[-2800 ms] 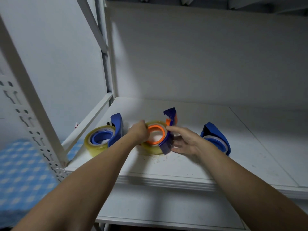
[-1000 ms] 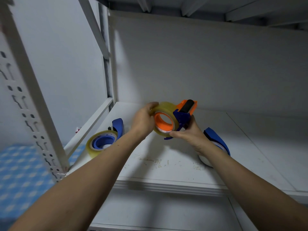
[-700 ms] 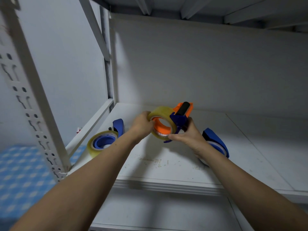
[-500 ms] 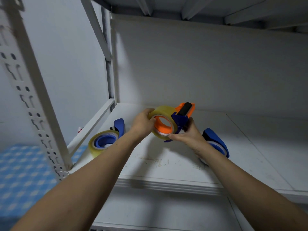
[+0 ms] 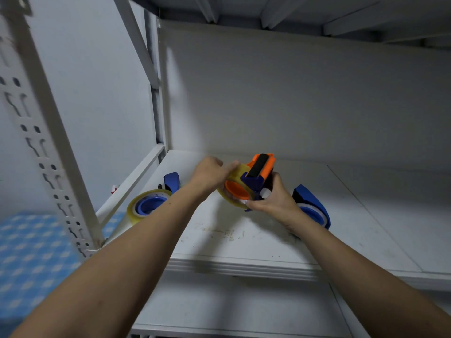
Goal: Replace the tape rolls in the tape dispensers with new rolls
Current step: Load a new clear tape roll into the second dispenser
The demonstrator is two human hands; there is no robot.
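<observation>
One tape roll (image 5: 231,202) in hand-held dispenser (image 5: 253,184)

The left arm (image 5: 136,252) and the right arm (image 5: 353,259) are bare. Both reach forward and come close together. The left hand (image 5: 209,172) looks a bit blurry. Its fingers (image 5: 229,167) curl onto the top of the tape roll (image 5: 241,170). The right hand (image 5: 274,198) is just beside it and grips the tape dispenser (image 5: 253,182) from below, with its thumb (image 5: 253,205) in front.
</observation>
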